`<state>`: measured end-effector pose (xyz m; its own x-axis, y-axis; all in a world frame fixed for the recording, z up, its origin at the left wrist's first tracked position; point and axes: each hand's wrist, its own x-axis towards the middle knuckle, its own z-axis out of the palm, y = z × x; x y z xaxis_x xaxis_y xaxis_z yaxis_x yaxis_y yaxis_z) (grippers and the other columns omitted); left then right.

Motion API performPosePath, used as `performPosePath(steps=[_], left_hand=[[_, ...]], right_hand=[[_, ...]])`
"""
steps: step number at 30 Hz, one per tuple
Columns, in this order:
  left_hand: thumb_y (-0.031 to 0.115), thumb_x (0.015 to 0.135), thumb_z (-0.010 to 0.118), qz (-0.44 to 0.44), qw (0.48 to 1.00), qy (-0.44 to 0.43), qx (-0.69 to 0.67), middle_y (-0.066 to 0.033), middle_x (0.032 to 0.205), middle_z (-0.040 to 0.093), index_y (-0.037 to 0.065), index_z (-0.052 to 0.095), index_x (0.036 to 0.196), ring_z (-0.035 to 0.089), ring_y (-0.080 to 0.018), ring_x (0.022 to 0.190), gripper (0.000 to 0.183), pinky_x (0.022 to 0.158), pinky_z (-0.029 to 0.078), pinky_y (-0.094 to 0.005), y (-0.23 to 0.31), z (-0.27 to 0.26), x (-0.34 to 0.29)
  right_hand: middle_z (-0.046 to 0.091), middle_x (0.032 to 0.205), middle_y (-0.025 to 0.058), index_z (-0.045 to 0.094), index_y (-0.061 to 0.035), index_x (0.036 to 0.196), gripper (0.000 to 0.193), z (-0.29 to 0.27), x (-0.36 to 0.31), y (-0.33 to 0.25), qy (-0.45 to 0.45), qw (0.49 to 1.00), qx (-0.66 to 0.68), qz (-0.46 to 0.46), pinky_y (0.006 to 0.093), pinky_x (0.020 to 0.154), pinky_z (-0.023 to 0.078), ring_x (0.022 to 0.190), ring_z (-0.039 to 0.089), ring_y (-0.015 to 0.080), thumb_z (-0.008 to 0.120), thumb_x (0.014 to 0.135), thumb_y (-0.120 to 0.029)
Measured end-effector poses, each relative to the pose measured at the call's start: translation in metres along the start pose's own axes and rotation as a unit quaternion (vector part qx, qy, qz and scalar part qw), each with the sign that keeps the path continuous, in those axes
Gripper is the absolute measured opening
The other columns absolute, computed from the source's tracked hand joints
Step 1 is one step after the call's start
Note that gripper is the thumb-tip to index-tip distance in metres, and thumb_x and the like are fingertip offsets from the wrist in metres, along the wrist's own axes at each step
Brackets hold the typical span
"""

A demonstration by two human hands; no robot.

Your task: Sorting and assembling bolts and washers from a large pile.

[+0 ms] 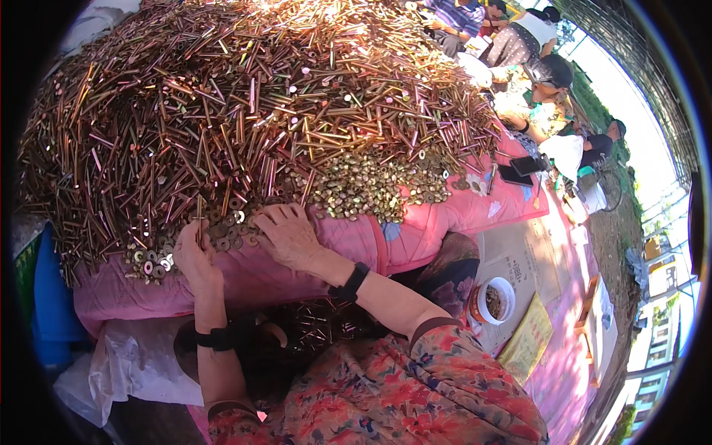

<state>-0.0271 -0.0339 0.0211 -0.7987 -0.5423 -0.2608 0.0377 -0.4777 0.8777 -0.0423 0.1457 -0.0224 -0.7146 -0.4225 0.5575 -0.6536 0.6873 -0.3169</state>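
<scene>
A wide heap of thin coppery metal rods (222,104) covers the pink quilted cloth (334,241) before me. My left hand (196,259) is closed at the heap's near edge, its fingertips pinching a metal rod (199,211) that points away from me. Just to the right, my right hand (289,239) reaches forward with fingers apart, tips at the border of the rods. Between both hands lie loose flat washers (231,233). More washers (152,265) are scattered left of my left hand. Small gold-coloured nuts (360,185) form a pile beyond my right hand.
A white tub (495,300) stands at right on flattened cardboard, beside a yellow packet (526,337). Dark phones (519,169) lie on the cloth's right end. Several people (549,74) sit along the far right side. Something blue (55,304) stands at left, near clear plastic sheeting (141,363).
</scene>
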Motion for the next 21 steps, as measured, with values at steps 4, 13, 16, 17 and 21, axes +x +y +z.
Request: performPosePath(steps=[4,13,16,17,21], left_hand=[[0.017,0.079,0.062,-0.005,0.999,0.045,0.002,0.004,0.053,0.047,0.004,0.066,0.074,0.032,-0.003,0.037,0.014,0.036,0.019,-0.0186,-0.008,0.001,-0.006],[0.015,0.079,0.062,-0.083,0.988,-0.124,0.024,0.0034,0.057,0.051,0.002,0.067,0.075,0.032,-0.0024,0.04,0.015,0.038,0.018,-0.0192,-0.018,0.007,-0.012],[0.015,0.079,0.062,-0.068,0.989,-0.129,0.035,0.0031,0.058,0.052,0.002,0.066,0.075,0.033,-0.0027,0.041,0.014,0.039,0.02,-0.019,-0.019,0.012,-0.011],[0.016,0.08,0.061,-0.071,0.989,-0.125,0.038,0.0027,0.058,0.052,0.002,0.065,0.075,0.032,-0.0025,0.04,0.016,0.039,0.019,-0.0186,-0.017,0.016,-0.013],[0.018,0.08,0.06,-0.073,0.989,-0.126,0.031,0.0024,0.058,0.052,0.002,0.064,0.075,0.031,-0.0019,0.04,0.017,0.038,0.018,-0.018,-0.015,0.018,-0.011]], right_hand=[[0.056,0.104,0.0063,0.058,-0.0102,0.101,0.025,-0.004,-0.008,0.004,0.003,0.998,0.057,-0.036,0.042,0.089,0.035,0.102,0.051,0.0255,0.062,0.078,-0.02],[0.059,0.076,0.0153,0.056,-0.0038,0.084,0.016,-0.006,0.048,0.023,0.058,0.987,0.028,0.146,0.0417,0.066,0.046,0.074,0.057,0.035,0.062,0.079,-0.017],[0.059,0.073,0.0163,0.054,-0.0022,0.08,0.019,0.0,0.07,0.015,0.057,0.989,-0.037,0.133,0.0417,0.064,0.047,0.073,0.058,0.0345,0.064,0.078,-0.018],[0.059,0.074,0.0159,0.054,-0.0022,0.08,0.018,0.003,0.075,0.013,0.046,0.989,-0.057,0.128,0.0415,0.064,0.047,0.073,0.058,0.0337,0.064,0.077,-0.017],[0.06,0.077,0.0141,0.059,-0.0023,0.081,0.018,0.003,0.073,0.007,0.01,0.985,-0.118,0.122,0.0411,0.067,0.049,0.076,0.059,0.0315,0.062,0.077,-0.019]])
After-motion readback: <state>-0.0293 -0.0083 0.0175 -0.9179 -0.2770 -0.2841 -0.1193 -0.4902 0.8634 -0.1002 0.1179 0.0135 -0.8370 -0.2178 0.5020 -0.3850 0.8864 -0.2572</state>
